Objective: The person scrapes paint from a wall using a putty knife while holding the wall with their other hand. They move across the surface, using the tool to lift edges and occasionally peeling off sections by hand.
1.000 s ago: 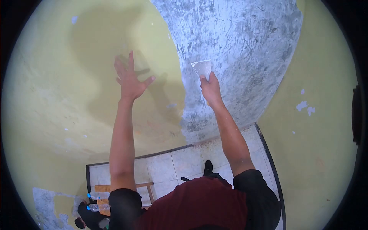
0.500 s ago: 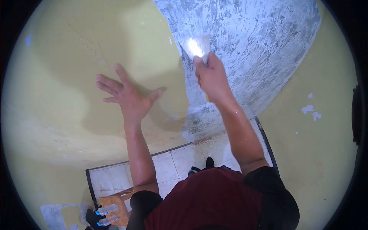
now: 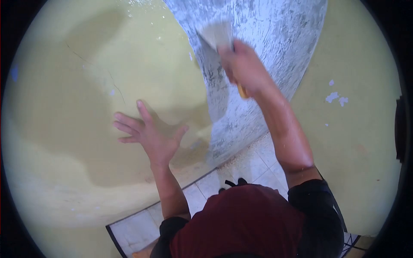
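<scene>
My right hand (image 3: pixel 247 69) is wrapped around a scraper (image 3: pixel 216 33) with a wide metal blade and a yellow handle, whose end shows below my palm. The blade lies over the bare grey-white patch (image 3: pixel 254 26), close to the edge of the yellow-green paint (image 3: pixel 167 51); motion blur hides whether it touches the wall. My left hand (image 3: pixel 157 135) rests on the painted wall to the left, its fingers spread and holding nothing. A thin crack (image 3: pixel 112 79) runs through the paint above that hand.
Below the wall lies a white tiled floor (image 3: pixel 133 228) with a dark border strip (image 3: pixel 129 217). Pale debris (image 3: pixel 234 163) lies along the wall's foot near my shoes (image 3: pixel 234 182). Small chipped spots (image 3: pixel 332 97) mark the wall at the right.
The scraper and my right hand have moved upward along the wall. My left hand stays spread on the paint. The view has shifted, and the bottles on the orange stool have left it.
</scene>
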`<state>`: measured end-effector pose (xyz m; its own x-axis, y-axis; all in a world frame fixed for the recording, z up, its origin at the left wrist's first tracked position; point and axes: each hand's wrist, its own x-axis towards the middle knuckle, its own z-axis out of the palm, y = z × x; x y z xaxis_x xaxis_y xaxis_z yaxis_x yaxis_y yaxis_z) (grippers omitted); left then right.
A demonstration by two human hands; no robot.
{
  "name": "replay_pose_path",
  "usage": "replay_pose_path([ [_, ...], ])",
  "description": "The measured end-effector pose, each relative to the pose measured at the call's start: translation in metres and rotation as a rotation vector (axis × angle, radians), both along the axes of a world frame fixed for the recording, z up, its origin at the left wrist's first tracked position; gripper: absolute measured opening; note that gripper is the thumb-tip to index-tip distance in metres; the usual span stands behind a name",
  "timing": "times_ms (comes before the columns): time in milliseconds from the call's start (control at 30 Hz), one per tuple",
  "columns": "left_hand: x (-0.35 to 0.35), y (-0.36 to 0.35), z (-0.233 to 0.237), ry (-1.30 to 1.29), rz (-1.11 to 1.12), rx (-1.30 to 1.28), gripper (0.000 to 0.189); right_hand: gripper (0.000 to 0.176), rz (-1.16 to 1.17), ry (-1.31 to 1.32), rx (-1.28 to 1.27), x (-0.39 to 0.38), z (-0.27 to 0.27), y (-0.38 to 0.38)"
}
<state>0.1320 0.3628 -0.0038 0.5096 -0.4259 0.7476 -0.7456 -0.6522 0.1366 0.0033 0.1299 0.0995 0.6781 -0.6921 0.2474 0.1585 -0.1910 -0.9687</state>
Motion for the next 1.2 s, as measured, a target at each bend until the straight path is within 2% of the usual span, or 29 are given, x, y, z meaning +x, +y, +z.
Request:
replay_pose_path([
  [100, 0.003, 0.009, -0.009, -0.002, -0.026, 0.027, 0.134, 0.023, 0.085, 0.042, 0.293, -0.01, -0.033, 0.017],
  [133, 0.003, 0.009, -0.011, -0.006, -0.017, 0.077, 0.133, 0.023, 0.075, 0.041, 0.271, -0.007, -0.025, 0.013],
  [233, 0.001, 0.015, -0.008, 0.025, -0.068, 0.073, 0.131, 0.025, -0.048, 0.044, -0.041, 0.001, 0.034, 0.015],
  [300, 0.002, 0.019, -0.01, 0.012, -0.109, 0.055, 0.131, 0.028, -0.02, 0.01, -0.028, 0.004, 0.046, 0.005],
  [400, 0.007, 0.025, -0.02, 0.004, -0.156, 0.037, 0.131, 0.028, -0.058, 0.1, 0.103, -0.003, -0.004, 0.019],
  [433, 0.01, 0.027, -0.023, -0.004, -0.152, 0.062, 0.131, 0.029, 0.03, 0.075, 0.242, -0.003, -0.024, 0.014],
  [500, 0.015, 0.029, -0.028, -0.051, -0.16, 0.052, 0.129, 0.031, 0.004, 0.048, 0.277, -0.003, 0.001, 0.021],
  [600, 0.016, 0.036, -0.032, -0.052, -0.174, 0.109, 0.126, 0.035, -0.086, 0.057, -0.076, 0.005, 0.071, -0.009],
  [633, 0.018, 0.035, -0.034, -0.069, -0.183, 0.087, 0.125, 0.036, -0.086, 0.072, -0.11, 0.001, 0.094, -0.009],
  [700, 0.019, 0.032, -0.034, -0.081, -0.21, 0.073, 0.124, 0.036, -0.097, 0.056, -0.111, -0.006, 0.097, -0.006],
  [800, 0.022, 0.034, -0.036, -0.056, -0.23, 0.033, 0.124, 0.037, -0.116, 0.091, 0.1, -0.01, 0.065, -0.004],
  [900, 0.024, 0.032, -0.038, -0.104, -0.239, 0.033, 0.125, 0.038, -0.177, 0.009, -0.058, 0.003, 0.106, -0.022],
  [933, 0.023, 0.031, -0.038, -0.12, -0.227, 0.031, 0.125, 0.04, -0.201, 0.106, -0.205, 0.005, 0.135, -0.027],
  [967, 0.023, 0.03, -0.036, -0.137, -0.215, 0.031, 0.125, 0.038, -0.164, 0.125, -0.214, 0.002, 0.152, -0.033],
  [1033, 0.024, 0.031, -0.036, -0.133, -0.229, 0.02, 0.126, 0.036, -0.195, 0.103, -0.169, -0.008, 0.143, -0.027],
  [1133, 0.026, 0.034, -0.04, -0.132, -0.247, 0.018, 0.127, 0.034, -0.169, 0.108, -0.039, -0.014, 0.102, -0.017],
  [1200, 0.025, 0.031, -0.04, -0.145, -0.235, 0.008, 0.127, 0.035, -0.209, 0.072, -0.097, -0.004, 0.129, -0.023],
])
